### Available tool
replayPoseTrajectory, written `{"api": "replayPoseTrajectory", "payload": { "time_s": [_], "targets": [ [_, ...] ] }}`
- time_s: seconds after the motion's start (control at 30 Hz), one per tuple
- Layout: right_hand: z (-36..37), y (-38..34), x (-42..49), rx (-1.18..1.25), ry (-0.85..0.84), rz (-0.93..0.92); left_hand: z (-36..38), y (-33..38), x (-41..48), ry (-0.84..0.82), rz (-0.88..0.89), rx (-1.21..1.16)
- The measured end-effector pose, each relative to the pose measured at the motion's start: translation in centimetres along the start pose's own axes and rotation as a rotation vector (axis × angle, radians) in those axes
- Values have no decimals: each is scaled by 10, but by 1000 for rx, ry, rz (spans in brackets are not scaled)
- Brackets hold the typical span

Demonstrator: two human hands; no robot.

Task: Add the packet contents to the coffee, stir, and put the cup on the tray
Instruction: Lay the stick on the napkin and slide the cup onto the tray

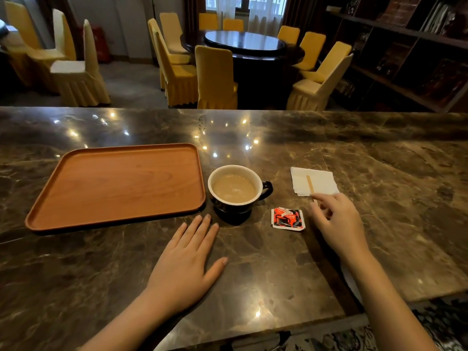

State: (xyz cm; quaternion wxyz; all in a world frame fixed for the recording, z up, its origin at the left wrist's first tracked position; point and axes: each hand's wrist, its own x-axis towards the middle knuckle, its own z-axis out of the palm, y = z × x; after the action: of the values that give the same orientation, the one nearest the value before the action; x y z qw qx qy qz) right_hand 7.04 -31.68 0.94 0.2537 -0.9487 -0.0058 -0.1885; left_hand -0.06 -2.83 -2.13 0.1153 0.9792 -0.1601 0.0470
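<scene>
Left hand (187,259) nearest camera: flat, palm down on the marble worktop (278,274), fingers spread, grip released, holding nothing. Fingertips sit just short of the tray's near edge and the cup's base, not touching either.

Right hand (339,224) reaches forward on the right, fingers curled toward the near end of the wooden stir stick (310,184). Fingertips are at the stick's end; can't tell if that grip has actually closed on it. Stick lies on a stack of white napkins (314,182).

Packet (287,218): red/black/white, torn at the top edge, lying flat on the worktop between the cup and the right hand, apart from both.

Cup (235,190): dark outside, white inside, handle pointing right, holds light-brown coffee. Stands on the worktop just beside the right edge of the wooden tray (76,198), not on it.
</scene>
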Motion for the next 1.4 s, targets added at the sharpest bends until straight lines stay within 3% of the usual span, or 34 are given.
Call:
{"api": "replayPoseTrajectory", "payload": {
  "time_s": [0.13,0.23,0.67,1.0,1.4],
  "targets": [
    [7,-35,18,179,-230,-183,2,2,0,-8,-2,16],
    [17,-51,35,181,-427,-244,2,1,-1,-7,1,34],
    [15,-57,78,342,-868,-117,-9,-10,-8,-10,22,-41],
    [20,-61,77,432,-858,-140,-23,-49,-76,16,-204,-8],
    [33,-117,88,551,-842,-190,-27,-62,-86,-7,-194,-43]
  ]
}}
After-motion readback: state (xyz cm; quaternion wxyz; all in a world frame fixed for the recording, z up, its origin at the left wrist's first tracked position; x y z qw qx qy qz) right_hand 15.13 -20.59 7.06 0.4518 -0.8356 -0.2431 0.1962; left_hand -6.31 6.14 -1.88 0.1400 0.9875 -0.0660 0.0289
